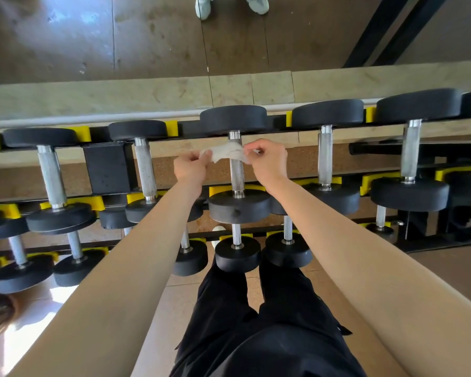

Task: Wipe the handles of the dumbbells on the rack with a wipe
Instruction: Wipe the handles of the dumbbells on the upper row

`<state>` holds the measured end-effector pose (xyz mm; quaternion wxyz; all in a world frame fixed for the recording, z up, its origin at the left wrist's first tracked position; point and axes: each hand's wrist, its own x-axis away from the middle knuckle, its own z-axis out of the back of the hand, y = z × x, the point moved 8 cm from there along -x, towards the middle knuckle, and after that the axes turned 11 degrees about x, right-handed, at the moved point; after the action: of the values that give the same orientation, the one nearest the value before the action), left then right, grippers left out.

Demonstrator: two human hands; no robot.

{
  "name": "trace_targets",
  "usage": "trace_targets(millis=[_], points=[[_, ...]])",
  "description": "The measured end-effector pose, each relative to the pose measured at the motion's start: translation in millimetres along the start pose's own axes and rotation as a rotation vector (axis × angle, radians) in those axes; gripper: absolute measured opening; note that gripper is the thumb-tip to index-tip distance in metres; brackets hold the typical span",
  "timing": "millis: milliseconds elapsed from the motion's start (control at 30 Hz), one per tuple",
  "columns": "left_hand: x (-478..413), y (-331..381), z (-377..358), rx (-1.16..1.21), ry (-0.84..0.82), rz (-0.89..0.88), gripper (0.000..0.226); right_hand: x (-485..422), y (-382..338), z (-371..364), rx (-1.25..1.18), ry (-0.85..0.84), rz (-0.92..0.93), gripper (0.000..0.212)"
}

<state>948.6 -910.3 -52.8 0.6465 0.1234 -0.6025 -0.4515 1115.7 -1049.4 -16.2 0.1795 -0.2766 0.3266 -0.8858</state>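
A white wipe [227,152] is stretched across the far end of the knurled steel handle [237,172] of the middle dumbbell on the top tier of the rack. My left hand [189,165] pinches the wipe's left end and my right hand [268,159] pinches its right end, one on each side of the handle. This dumbbell has black round heads, the near one [238,209] below my hands and the far one [233,119] above them. The part of the handle under the wipe is hidden.
More black dumbbells lie left [144,170] and right [325,156] on the top tier in yellow cradles [369,180]. Lower tiers hold smaller dumbbells [237,253]. A mirror behind the rack reflects pale shoes [204,5]. My black trousers [256,336] fill the bottom.
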Motion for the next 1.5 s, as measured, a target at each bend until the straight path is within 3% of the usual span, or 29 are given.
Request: trace_targets(millis=[167, 233, 367, 567, 767, 967, 1133, 1333, 1500], points=[[19, 1, -16, -0.006, -0.298, -0.053, 0.009, -4, 41, 29, 0.038, 0.126, -0.175, 0.012], [18, -2, -12, -0.041, -0.283, -0.073, 0.006, 0, 48, 24, 0.037, 0.079, -0.19, 0.011], [0, -16, 20, -0.258, -0.111, -0.102, 0.015, 20, 33, -9, 0.045, -0.181, -0.072, 0.008], [22, -18, -15, -0.477, -0.399, -0.26, 0.013, 10, 58, 19, 0.252, -0.136, -0.075, 0.008], [9, -16, 14, -0.657, -0.227, -0.314, 0.022, 29, 28, -17, 0.419, -0.351, 0.161, 0.005], [30, -22, -14, -0.718, -0.452, -0.32, 0.016, 20, 45, -3, 0.637, -0.333, 0.146, 0.008], [8, -20, 22, -0.83, -0.268, -0.333, 0.027, 34, 17, -23, 0.574, -0.39, 0.246, 0.005], [29, -8, -11, -0.778, -0.49, -0.442, 0.029, 18, 37, 3, 0.599, -0.277, 0.168, 0.006], [12, 5, 10, -0.808, -0.224, -0.452, 0.028, 17, 6, 2, 0.468, -0.165, 0.259, 0.008]])
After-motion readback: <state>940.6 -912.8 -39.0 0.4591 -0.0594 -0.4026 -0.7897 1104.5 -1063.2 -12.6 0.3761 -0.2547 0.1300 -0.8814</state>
